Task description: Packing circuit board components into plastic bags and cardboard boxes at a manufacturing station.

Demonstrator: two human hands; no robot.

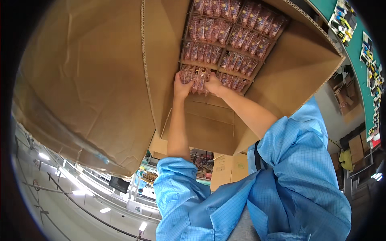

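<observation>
A large open cardboard box (209, 124) fills the upper middle of the view. Cardboard dividers inside it hold rows of clear packets with reddish contents (241, 38). My left hand (181, 86) and my right hand (213, 84) reach into the nearest compartment. Together they grip a bundle of these packets (196, 78) from both sides. Both forearms are bare, with blue checked sleeves (177, 180) pushed up.
A wide box flap (88, 80) spreads to the left and another flap (305, 68) to the right. A green table (354, 40) with small parts lies at the top right. More cardboard boxes (356, 148) stand at the right. Strip lights (104, 209) show at the lower left.
</observation>
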